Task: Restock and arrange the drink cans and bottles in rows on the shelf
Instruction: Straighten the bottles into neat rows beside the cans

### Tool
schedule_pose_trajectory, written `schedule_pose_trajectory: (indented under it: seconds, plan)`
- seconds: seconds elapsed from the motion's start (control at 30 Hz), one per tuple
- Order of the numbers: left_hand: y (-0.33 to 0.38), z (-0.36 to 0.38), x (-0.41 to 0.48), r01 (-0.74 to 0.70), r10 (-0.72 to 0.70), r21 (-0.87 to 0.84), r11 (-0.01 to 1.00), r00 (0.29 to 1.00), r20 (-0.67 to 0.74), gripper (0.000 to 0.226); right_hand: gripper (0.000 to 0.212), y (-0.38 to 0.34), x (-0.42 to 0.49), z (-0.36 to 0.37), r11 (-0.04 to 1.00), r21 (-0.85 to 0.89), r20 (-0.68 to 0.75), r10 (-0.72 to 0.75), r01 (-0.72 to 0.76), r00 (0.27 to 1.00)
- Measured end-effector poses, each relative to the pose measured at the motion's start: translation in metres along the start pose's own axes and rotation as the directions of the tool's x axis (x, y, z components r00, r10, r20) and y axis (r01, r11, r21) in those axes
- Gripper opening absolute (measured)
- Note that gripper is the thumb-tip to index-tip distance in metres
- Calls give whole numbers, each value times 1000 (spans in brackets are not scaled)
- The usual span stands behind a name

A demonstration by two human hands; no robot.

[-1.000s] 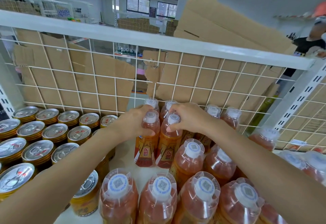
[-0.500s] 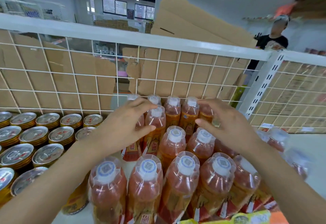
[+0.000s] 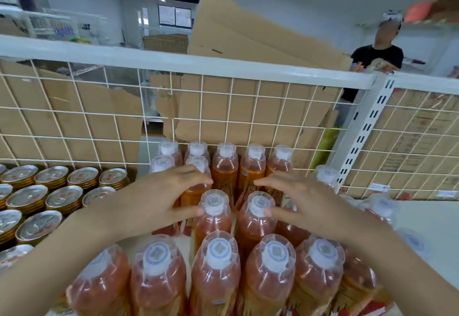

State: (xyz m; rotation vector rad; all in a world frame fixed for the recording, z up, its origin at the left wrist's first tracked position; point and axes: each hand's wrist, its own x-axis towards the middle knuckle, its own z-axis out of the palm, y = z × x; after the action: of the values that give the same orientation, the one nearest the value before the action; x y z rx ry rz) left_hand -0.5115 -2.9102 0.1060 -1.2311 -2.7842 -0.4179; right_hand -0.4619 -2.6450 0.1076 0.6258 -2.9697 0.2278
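Two hands now sit closer together than half a second ago. Over the far rows, the left hand (image 3: 159, 201) and the right hand (image 3: 308, 206) spread flat, fingers (image 3: 188, 174) apart and clamped on nothing, thumbs touching caps of two bottles (image 3: 255, 228) standing on the shelf (image 3: 432, 216), right of the cans (image 3: 57, 199).

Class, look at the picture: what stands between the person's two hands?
In the head view, white-capped orange bottles stand between the left hand and right hand.

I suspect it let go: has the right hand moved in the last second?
Yes. The right hand has shifted right, toward the slotted white upright, and now lies open.
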Motion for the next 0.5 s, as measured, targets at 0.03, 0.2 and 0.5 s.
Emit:
schedule_pose_trajectory:
  seconds: [0.03, 0.2, 0.5]
  plan:
    - [4, 2, 7, 19, -19, 2, 1000, 999, 45, 50, 50, 3, 4, -1, 1000, -7, 34, -24, 24, 999]
    - [18, 15, 29, 86, -93, 76, 993, 990, 104, 49, 60, 13, 20, 0, 989, -55, 102, -133, 139, 986]
    - [-8, 48, 42, 128, -136, 105, 986, 988, 78, 49, 45, 21, 40, 12, 983, -130, 99, -119, 131, 988]
